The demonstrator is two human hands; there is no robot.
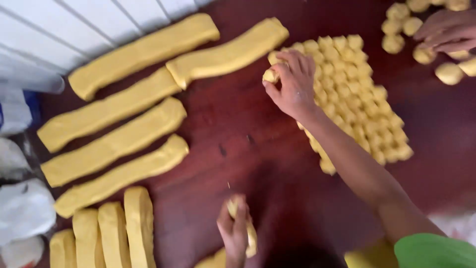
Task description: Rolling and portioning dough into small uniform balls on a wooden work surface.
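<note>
Right hand [293, 84] pinching dough ball [270, 76], left hand [235, 233] gripping dough strip [248, 233]

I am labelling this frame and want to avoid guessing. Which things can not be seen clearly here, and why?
- Head view: the left hand holds a dough piece; the fingers and blur hide its shape.
- The right hand and forearm cover part of the block of small dough pieces.
- Another person's hand is cut off by the right edge.
- The short dough logs run off the bottom edge.

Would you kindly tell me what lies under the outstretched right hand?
Under the right hand lies the block of small yellow dough pieces on the dark table; its fingers pinch one piece. Pieces beneath palm and forearm are hidden.
</note>
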